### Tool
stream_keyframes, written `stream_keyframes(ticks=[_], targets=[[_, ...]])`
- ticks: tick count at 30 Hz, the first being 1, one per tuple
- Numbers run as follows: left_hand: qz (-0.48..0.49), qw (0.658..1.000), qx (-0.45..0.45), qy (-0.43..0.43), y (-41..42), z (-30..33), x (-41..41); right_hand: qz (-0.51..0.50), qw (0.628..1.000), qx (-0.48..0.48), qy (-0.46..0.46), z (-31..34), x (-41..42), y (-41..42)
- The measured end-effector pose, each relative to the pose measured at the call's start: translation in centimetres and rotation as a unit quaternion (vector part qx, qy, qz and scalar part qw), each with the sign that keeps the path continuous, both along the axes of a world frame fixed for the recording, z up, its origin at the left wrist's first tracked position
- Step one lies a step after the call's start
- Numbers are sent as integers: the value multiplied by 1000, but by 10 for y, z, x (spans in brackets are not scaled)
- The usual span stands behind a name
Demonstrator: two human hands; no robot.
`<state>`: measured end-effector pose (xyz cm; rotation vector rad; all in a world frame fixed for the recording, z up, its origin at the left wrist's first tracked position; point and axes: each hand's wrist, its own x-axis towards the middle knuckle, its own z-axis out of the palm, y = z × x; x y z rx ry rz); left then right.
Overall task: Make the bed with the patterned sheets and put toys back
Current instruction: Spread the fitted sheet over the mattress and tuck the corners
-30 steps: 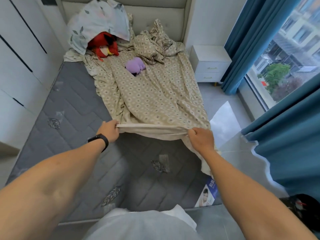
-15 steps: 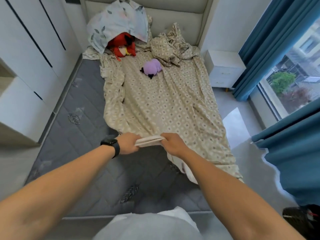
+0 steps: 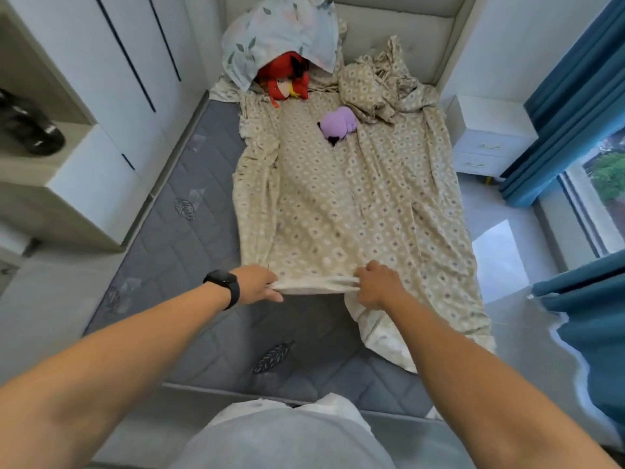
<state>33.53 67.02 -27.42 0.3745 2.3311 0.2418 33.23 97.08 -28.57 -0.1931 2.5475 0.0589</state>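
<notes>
At the foot of the mattress (image 3: 189, 265) I stand with both hands on the near hem of the sheet (image 3: 351, 211). My left hand (image 3: 255, 285) has its fingers curled round the bunched hem, and my right hand (image 3: 375, 286) pinches the same hem just beside it, with a short taut span between them. Sheet lies along the window side of the mattress, running up to the headboard (image 3: 389, 32), and the side toward the wardrobe (image 3: 111, 79) is bare. Its right part hangs off the mattress edge near my right arm. Red toy (image 3: 287, 82) sits at the head end, half under a pillow (image 3: 277, 35); purple toy (image 3: 338, 125) lies on the sheet just below that. I judge the sheet light, soft and limp: it creases and drags, will not hold shape, and it will tug the toys along if pulled hard. Best hold is the hem or corners, hands spread wide apart, so it pulls flat toward the bare side. Toys should come off first.
</notes>
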Motion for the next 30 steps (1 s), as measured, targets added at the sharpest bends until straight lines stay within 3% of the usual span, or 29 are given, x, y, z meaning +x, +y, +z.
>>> stream_keyframes(ticks=[3, 5, 7, 13, 17, 20, 23, 25, 30], targets=[[0, 998, 49, -47, 11, 4, 25, 86, 992, -88, -40, -4, 2, -52], [49, 994, 93, -37, 8, 6, 30, 153, 979, -108, -79, -2, 11, -93], [64, 994, 81, -44, -8, 11, 28, 166, 972, -136, -100, -4, 24, -121], [46, 996, -42, -59, -73, 0, 22, 71, 958, -266, -76, 1, 45, -151], [40, 994, -100, 8, -116, -15, 11, -96, 901, -420, -52, 21, 31, -196], [43, 984, -149, 86, -171, -23, -8, -202, 867, -455, -14, 24, 18, -226], [22, 988, -142, 64, -234, -24, -29, -269, 860, -428, 71, 22, 17, -250], [1, 991, -130, 40, -253, -23, -42, -262, 882, -367, 139, 21, 16, -251], [-12, 997, 22, 76, -266, -24, -37, -229, 919, -181, 265, 13, 32, -268]])
